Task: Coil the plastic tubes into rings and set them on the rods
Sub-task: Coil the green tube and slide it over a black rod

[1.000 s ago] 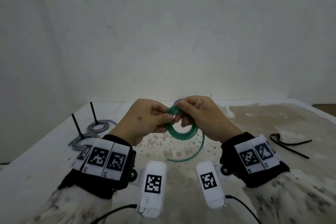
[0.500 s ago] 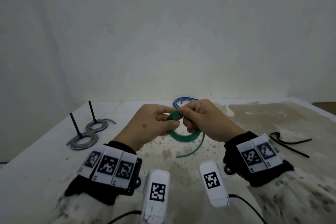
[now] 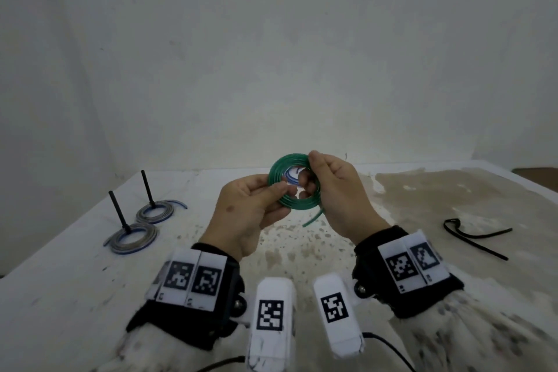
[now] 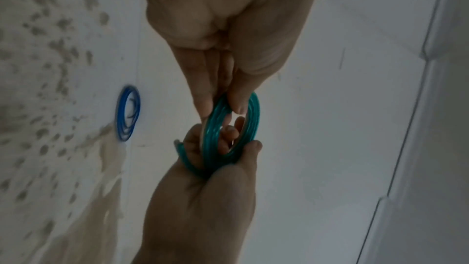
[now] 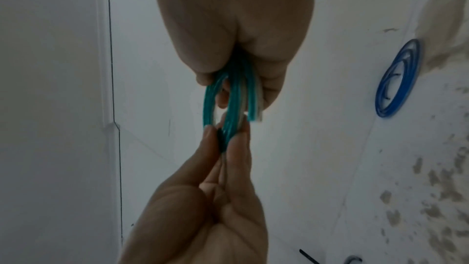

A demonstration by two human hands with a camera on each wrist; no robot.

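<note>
A green plastic tube (image 3: 297,205) is wound into a ring of several turns and held above the table, with a short loose end (image 3: 312,219) hanging below. My left hand (image 3: 283,190) pinches the ring's left side between thumb and fingers. My right hand (image 3: 309,170) grips the right side, thumb on the rim and fingers through the hole. The left wrist view shows the ring (image 4: 253,115) between left hand (image 4: 223,105) and right hand (image 4: 236,144). In the right wrist view the ring (image 5: 209,103) sits between right hand (image 5: 228,91) and left hand (image 5: 225,138). Two black rods (image 3: 119,211) (image 3: 148,187) stand at the left, each with a grey-blue coil (image 3: 134,237) (image 3: 154,211) around its base.
A blue coil (image 4: 127,113) (image 5: 397,79) lies on the table beyond my hands, partly seen through the green ring. A loose black tube (image 3: 474,238) lies at the right. The white table (image 3: 60,281) is stained brown toward the right and meets a wall at the back.
Both hands have lifted the green ring higher and turned it to face me. The hanging tail has grown much shorter as more tube went onto the ring.
</note>
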